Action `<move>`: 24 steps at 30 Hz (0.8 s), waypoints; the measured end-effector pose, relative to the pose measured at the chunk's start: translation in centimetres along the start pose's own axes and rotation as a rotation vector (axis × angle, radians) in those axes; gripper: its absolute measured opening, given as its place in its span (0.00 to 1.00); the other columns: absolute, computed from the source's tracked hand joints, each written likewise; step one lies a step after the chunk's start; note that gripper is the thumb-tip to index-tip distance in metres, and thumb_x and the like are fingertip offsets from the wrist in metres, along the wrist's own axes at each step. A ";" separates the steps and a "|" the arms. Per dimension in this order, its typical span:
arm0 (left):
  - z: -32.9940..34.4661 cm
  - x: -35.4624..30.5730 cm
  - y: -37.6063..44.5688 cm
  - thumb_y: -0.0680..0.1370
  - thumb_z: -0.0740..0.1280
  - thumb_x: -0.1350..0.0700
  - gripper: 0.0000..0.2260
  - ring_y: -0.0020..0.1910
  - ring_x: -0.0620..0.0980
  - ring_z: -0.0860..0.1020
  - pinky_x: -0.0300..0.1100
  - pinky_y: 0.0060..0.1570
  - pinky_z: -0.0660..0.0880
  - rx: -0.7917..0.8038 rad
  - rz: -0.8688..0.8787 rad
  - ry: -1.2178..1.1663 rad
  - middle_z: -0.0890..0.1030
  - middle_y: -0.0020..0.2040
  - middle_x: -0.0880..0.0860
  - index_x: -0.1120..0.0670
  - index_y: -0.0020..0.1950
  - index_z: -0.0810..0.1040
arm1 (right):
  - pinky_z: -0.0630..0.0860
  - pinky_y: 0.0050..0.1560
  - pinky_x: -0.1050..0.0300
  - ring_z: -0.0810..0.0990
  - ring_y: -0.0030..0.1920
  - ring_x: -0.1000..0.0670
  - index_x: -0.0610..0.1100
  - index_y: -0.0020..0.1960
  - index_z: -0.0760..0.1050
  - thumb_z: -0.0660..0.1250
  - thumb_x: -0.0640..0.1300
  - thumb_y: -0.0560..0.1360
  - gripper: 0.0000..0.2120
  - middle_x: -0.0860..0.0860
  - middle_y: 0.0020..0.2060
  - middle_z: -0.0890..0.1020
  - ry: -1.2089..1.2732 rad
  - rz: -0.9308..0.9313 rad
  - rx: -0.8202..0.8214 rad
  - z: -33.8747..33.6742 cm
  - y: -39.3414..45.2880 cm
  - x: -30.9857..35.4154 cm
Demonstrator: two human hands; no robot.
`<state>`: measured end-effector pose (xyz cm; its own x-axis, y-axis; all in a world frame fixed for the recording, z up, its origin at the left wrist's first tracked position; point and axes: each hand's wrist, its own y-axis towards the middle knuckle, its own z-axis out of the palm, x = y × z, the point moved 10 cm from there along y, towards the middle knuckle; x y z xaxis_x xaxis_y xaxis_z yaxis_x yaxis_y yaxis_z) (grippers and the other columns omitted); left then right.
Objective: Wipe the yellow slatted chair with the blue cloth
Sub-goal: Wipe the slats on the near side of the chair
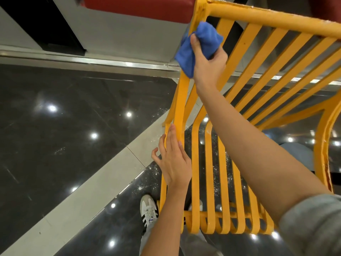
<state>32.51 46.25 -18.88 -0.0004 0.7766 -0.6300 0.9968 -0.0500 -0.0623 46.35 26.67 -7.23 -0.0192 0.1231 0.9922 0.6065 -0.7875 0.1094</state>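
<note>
The yellow slatted chair (245, 100) fills the right half of the view, its slats running from the top rail down to the front edge near my feet. My right hand (208, 63) is shut on the bunched blue cloth (199, 47) and presses it against the upper left slats, just below the top rail. Lower down, my left hand (173, 157) lies flat on the chair's left edge with its fingers spread, touching the outer slat.
The glossy dark floor (73, 117) has a pale tile strip (103, 174) crossing it and white specks under the chair. A red padded seat (140, 8) sits at the top, with a grey wall base below it. My white shoe (148, 209) stands left of the chair's front.
</note>
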 end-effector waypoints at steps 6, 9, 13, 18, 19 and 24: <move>-0.3 0.2 0.0 0.84 0.54 0.51 0.21 0.70 0.47 0.68 0.53 0.66 0.62 -0.005 0.006 -0.025 0.77 0.66 0.47 0.47 0.78 0.60 | 0.82 0.45 0.56 0.84 0.44 0.52 0.41 0.47 0.79 0.76 0.42 0.71 0.09 0.51 0.40 0.83 -0.056 0.063 0.049 -0.5 -1.2 -1.8; -0.5 0.0 0.0 0.84 0.51 0.50 0.21 0.69 0.47 0.69 0.52 0.65 0.62 -0.013 0.012 -0.023 0.77 0.66 0.47 0.47 0.78 0.60 | 0.82 0.48 0.51 0.84 0.46 0.49 0.42 0.46 0.78 0.77 0.44 0.70 0.10 0.50 0.40 0.83 -0.090 0.091 0.075 -0.3 -0.7 -1.6; -0.4 0.0 0.0 0.84 0.49 0.49 0.22 0.69 0.48 0.70 0.54 0.64 0.64 -0.018 0.010 -0.017 0.76 0.67 0.48 0.47 0.78 0.60 | 0.81 0.44 0.60 0.82 0.43 0.55 0.42 0.45 0.77 0.76 0.43 0.71 0.09 0.53 0.38 0.82 -0.045 0.001 0.020 0.1 0.9 1.5; -0.3 0.1 -0.1 0.85 0.54 0.51 0.20 0.69 0.49 0.70 0.56 0.64 0.65 -0.017 0.009 -0.015 0.76 0.67 0.48 0.47 0.78 0.60 | 0.80 0.42 0.58 0.82 0.43 0.52 0.39 0.46 0.78 0.76 0.47 0.72 0.13 0.49 0.40 0.83 -0.146 0.077 0.044 0.1 -0.2 -0.3; -0.4 0.1 -0.1 0.84 0.54 0.52 0.20 0.69 0.49 0.70 0.55 0.64 0.65 -0.015 0.010 -0.016 0.76 0.67 0.48 0.46 0.78 0.60 | 0.80 0.41 0.58 0.82 0.43 0.52 0.38 0.46 0.78 0.76 0.48 0.71 0.14 0.49 0.39 0.82 -0.190 0.077 0.057 0.0 0.0 -0.3; -0.3 0.0 0.1 0.84 0.56 0.52 0.21 0.69 0.50 0.70 0.55 0.64 0.65 -0.011 0.001 -0.011 0.77 0.66 0.49 0.46 0.78 0.60 | 0.76 0.39 0.66 0.81 0.43 0.53 0.38 0.48 0.78 0.76 0.49 0.71 0.16 0.51 0.40 0.81 -0.255 -0.021 0.056 -0.3 0.7 2.7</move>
<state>32.60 46.47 -18.64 0.0001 0.7693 -0.6388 0.9976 -0.0441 -0.0530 46.48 26.31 -4.42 0.1647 0.2926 0.9419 0.6510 -0.7497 0.1191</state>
